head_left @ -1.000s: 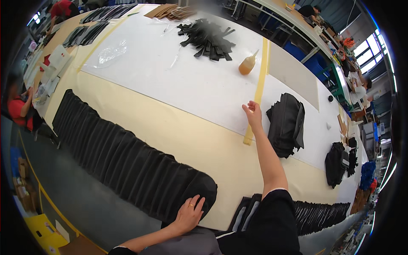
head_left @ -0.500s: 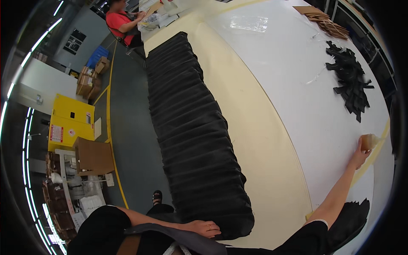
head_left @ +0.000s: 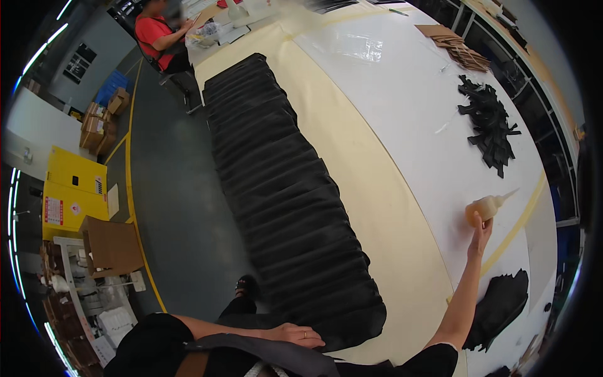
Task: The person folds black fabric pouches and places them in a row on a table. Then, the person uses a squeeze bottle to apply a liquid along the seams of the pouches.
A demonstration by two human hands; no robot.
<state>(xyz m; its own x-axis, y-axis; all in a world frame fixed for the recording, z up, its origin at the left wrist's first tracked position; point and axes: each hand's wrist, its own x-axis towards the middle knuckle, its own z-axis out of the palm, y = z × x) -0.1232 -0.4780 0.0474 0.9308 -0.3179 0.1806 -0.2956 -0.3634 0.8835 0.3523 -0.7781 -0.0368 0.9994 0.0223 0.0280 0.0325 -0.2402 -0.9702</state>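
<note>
A long row of overlapping black sheet pieces (head_left: 286, 195) runs along the near edge of the table, away from me. At its near end my left hand (head_left: 300, 335) lies flat on the last pieces, fingers stretched out. Out to the right, my right hand (head_left: 481, 237) grips a translucent squeeze bottle (head_left: 482, 210) with amber contents. The bottle is tilted on its side over the white tabletop, its thin nozzle pointing right and away from me.
Cream sheeting (head_left: 377, 220) lies under the row. On the white tabletop (head_left: 402, 125) are a pile of black strips (head_left: 490, 122), brown card pieces (head_left: 455, 45), a clear plastic bag (head_left: 359, 47) and a black stack (head_left: 500, 308). A seated person in red (head_left: 157, 38) works beyond.
The view has shifted to the right. My right hand has brought the bottle inward, toward the row, and its nozzle now shows clearly. My left hand stays on the black pieces.
</note>
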